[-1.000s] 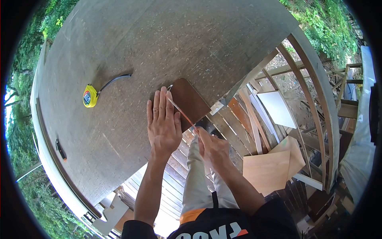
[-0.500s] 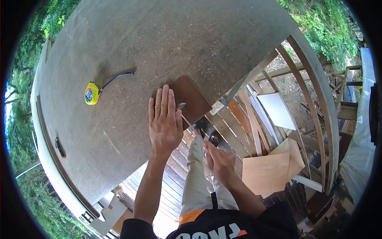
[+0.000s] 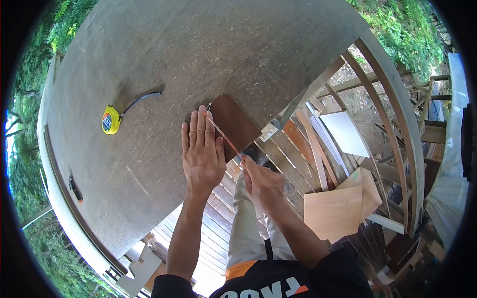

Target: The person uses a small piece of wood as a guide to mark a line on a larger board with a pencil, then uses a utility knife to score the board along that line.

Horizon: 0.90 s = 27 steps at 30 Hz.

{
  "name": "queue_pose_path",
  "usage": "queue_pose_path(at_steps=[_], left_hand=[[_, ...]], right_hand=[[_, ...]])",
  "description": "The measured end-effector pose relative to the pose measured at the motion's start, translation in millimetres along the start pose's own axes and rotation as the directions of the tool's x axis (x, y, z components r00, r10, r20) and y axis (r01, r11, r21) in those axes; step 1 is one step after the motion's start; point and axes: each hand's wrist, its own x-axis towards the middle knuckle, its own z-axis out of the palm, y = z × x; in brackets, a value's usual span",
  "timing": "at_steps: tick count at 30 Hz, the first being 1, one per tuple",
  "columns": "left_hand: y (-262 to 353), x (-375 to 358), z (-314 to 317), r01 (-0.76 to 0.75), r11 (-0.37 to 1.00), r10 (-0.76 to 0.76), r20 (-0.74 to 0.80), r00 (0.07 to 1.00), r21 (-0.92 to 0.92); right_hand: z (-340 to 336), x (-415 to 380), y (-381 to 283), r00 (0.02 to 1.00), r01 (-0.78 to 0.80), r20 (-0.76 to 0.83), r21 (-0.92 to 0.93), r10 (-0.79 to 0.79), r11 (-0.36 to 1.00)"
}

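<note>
A dark brown panel (image 3: 237, 121) with a rounded corner lies at the edge of the large worktable. My left hand (image 3: 202, 159) is flat, fingers stretched out, pressing down along the panel's left side. Closed around the near end of a thin reddish-brown rod-like tool (image 3: 224, 135) is my right hand (image 3: 263, 184), just off the table edge. The tool slants across the panel beside my left fingers, its small pale tip near my fingertips. I cannot make out its exact kind.
On the worktable (image 3: 164, 54) lie a yellow tape measure (image 3: 110, 119), its blade partly out, and a dark-handled tool (image 3: 75, 189). To the right are a wooden frame (image 3: 392, 109), a white board (image 3: 345, 135) and plywood pieces (image 3: 333, 211) above a slatted floor.
My right hand has moved up toward the table, pushing the tool forward along my left fingers, so its tip now reaches my fingertips. My left hand stays flat.
</note>
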Motion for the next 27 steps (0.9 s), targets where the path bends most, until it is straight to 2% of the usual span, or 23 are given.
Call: queue_pose_path(at_steps=[6,9,12,14,20,25,27], left_hand=[[0.1,0.1,-0.5,0.009,1.000,-0.009,0.004,1.000,-0.017],[1.1,-0.4,-0.1,0.016,0.999,-0.016,0.001,1.000,-0.031],[0.4,-0.1,-0.1,0.016,1.000,-0.016,0.008,1.000,-0.010],[1.7,0.3,-1.6,0.022,1.000,-0.022,0.033,0.999,0.010],[-0.4,-1.2,1.1,0.008,1.000,-0.008,0.005,1.000,-0.010],[-0.4,-2.0,1.5,0.009,1.000,-0.009,0.004,1.000,-0.002],[-1.1,-1.2,1.6,0.013,1.000,-0.013,-0.004,1.000,-0.002]], right_hand=[[-1.0,1.6,0.6,1.000,0.019,-0.023,0.020,-0.019,1.000],[-2.9,1.2,-0.3,1.000,-0.003,0.018,0.012,0.002,1.000],[-0.6,-2.6,5.5,1.000,0.026,-0.018,0.066,-0.025,0.997],[-10.4,-19.9,10.3,0.997,-0.003,0.079,0.059,-0.002,0.998],[-25.3,-84.0,43.4,0.999,0.019,0.044,0.100,-0.024,0.995],[-30.5,-65.2,24.9,0.999,0.031,0.005,0.123,-0.032,0.992],[-24.6,-47.3,15.1,0.998,0.042,0.032,0.068,-0.045,0.997]])
